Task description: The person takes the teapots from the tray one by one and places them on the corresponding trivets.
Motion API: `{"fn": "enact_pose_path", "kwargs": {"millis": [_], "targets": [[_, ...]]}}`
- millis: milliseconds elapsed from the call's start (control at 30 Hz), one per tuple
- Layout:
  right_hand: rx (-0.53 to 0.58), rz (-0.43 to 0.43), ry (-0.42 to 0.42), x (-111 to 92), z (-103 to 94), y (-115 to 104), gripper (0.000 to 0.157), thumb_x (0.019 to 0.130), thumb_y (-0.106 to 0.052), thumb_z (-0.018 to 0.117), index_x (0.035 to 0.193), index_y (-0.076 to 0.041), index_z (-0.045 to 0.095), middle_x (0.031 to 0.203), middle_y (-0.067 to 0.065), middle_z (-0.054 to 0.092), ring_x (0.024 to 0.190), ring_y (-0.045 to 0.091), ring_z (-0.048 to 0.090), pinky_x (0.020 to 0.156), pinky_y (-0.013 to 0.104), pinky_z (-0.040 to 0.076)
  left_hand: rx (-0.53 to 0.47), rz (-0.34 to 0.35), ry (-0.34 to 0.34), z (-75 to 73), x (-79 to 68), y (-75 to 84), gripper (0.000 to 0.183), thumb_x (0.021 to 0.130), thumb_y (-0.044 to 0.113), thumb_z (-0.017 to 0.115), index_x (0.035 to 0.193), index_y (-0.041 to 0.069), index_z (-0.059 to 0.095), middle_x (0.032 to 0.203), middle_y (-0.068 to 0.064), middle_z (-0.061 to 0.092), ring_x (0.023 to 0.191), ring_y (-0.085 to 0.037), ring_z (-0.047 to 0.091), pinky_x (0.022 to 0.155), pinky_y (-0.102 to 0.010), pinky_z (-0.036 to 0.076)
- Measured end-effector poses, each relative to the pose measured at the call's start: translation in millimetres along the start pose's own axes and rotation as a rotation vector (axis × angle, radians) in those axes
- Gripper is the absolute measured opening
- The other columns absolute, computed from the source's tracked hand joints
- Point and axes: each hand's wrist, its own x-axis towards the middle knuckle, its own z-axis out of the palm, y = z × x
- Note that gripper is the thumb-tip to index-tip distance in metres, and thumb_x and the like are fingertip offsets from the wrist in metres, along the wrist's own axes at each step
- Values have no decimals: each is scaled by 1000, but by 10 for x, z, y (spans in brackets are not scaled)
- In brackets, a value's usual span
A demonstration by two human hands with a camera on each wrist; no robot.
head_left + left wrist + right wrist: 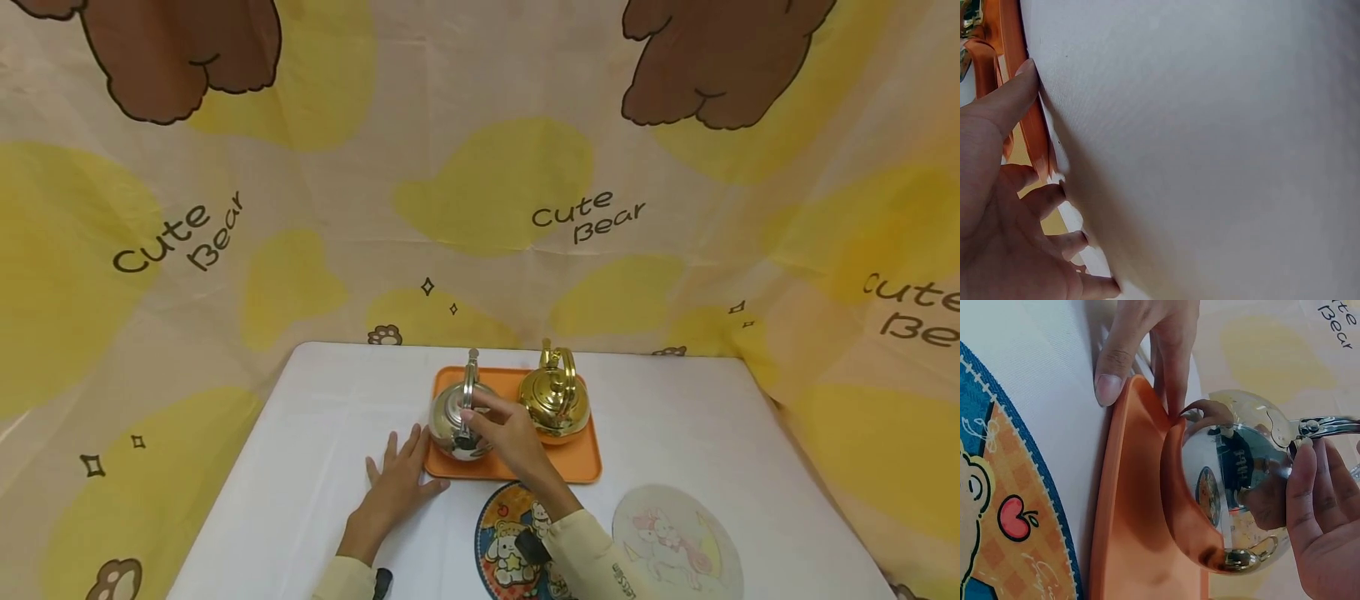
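A shiny silver kettle [450, 437] sits on the left part of an orange tray [510, 468]. My right hand [513, 433] is at its raised handle [1329, 427], thumb and fingertips pinching it low down. To the right, a gold kettle [555, 408] stands on the same tray. My left hand [397, 483] lies spread on the white table at the tray's front left corner. Its thumb [1016, 94] is along the front edge, while the other fingers reach past the left side. In the right wrist view, left fingertips show right at the tray rim.
In front of the tray lies a round mat with cartoon animals [498, 533], partly under the right forearm. A pale round mat [678, 542] is at the right. Behind the white table [352, 400] hangs a bear-print cloth [480, 183].
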Motion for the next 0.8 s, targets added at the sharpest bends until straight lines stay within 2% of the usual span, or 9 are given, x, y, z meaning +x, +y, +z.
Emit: {"fn": "enact_pose_path", "kwargs": {"millis": [200, 333, 567, 800], "targets": [[-7, -18, -7, -31, -1, -32, 44, 106, -29, 68, 148, -19, 65, 134, 9, 69, 104, 23, 69, 84, 56, 62, 12, -5, 0, -6, 3, -11, 97, 90, 46, 82, 167, 11, 34, 173, -19, 30, 157, -59, 13, 111, -90, 3], [-14, -32, -14, -48, -11, -51, 45, 106, -30, 68, 149, -17, 64, 132, 7, 70, 103, 23, 69, 82, 52, 63, 17, -1, 8, -15, -3, -5, 97, 90, 46, 82, 166, 11, 34, 172, -20, 31, 157, -60, 14, 111, -91, 4], [-20, -68, -18, -71, -30, -92, 44, 106, -26, 67, 148, -15, 64, 132, 13, 71, 98, 24, 69, 76, 46, 64, 25, 8, 18, -39, -15, 17, 98, 89, 47, 83, 167, 12, 34, 172, -21, 31, 156, -61, 16, 110, -91, 6], [-19, -72, -18, -119, -44, -127, 44, 106, -27, 67, 148, -15, 65, 125, 6, 75, 90, 26, 68, 70, 46, 63, 29, 5, 16, -32, -12, 27, 99, 89, 48, 83, 167, 13, 33, 171, -21, 32, 156, -61, 16, 110, -91, 6]]}}
